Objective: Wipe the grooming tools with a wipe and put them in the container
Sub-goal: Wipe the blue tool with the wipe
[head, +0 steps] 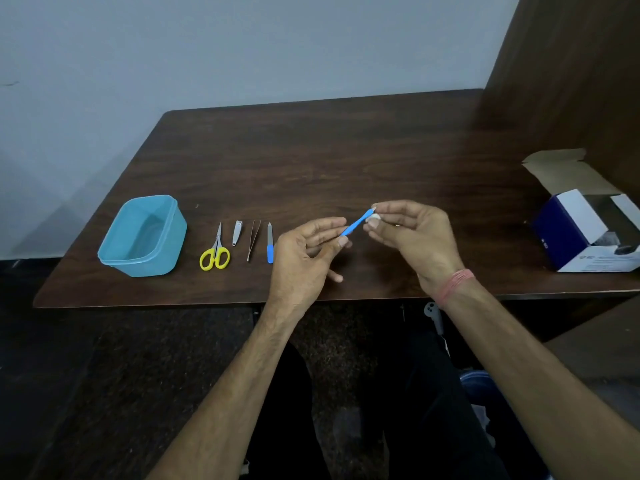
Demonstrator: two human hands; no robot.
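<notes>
Dim, even indoor light; soft shadows, wide-angle bending at edges, slight overall softness.

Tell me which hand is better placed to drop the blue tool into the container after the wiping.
Left, probably. The left hand already pinches the blue tool by its handle, and the container stands on its side of the table. The right hand holds the wipe, farther away.

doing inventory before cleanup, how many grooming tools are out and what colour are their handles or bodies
Blue handle: 2, the tool held in both hands and the nail file on the table
Yellow handle: 1, the scissors
Bare metal: 2, the nail clipper and tweezers
Total: 5
</notes>
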